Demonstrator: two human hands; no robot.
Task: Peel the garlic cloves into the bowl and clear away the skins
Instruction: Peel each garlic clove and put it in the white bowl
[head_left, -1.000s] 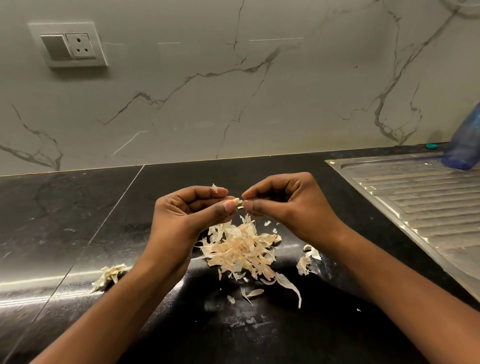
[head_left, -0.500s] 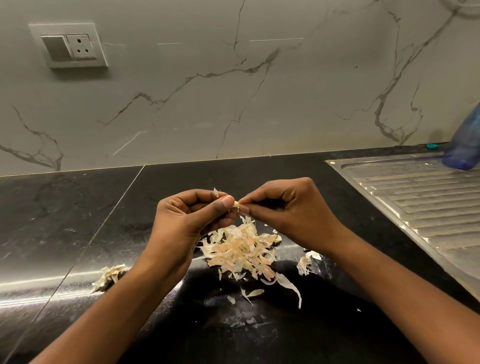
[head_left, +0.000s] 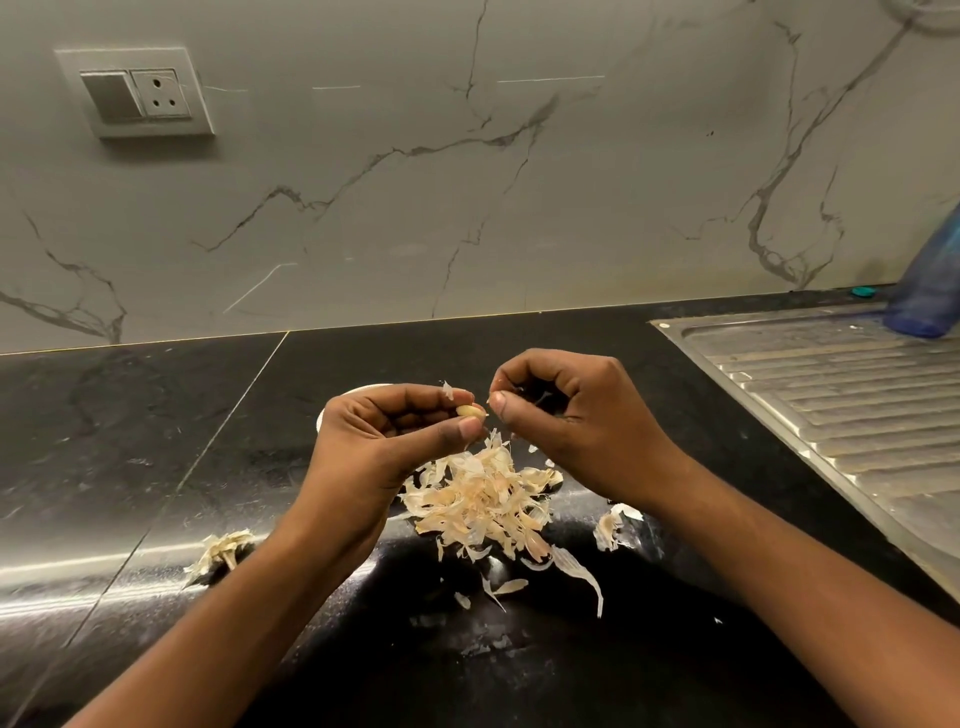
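Note:
My left hand (head_left: 384, 441) pinches a pale garlic clove (head_left: 470, 411) between thumb and fingers above the black counter. My right hand (head_left: 566, 415) is just right of it, thumb and forefinger pinching a thin bit of skin close to the clove's tip. A heap of papery garlic skins (head_left: 480, 501) lies on the counter below both hands. A sliver of a white bowl rim (head_left: 358, 389) shows behind my left hand; the rest of the bowl is hidden.
Loose skins lie apart from the heap: a clump at the left (head_left: 221, 551), one at the right (head_left: 613, 522), strips in front (head_left: 576, 571). A steel drainboard (head_left: 841, 395) fills the right side, with a blue bottle (head_left: 930, 291) on it. Marble wall behind.
Both hands have dropped slightly. My right hand has drawn a little away from the clove, whose bare pale surface now shows more between my left fingers.

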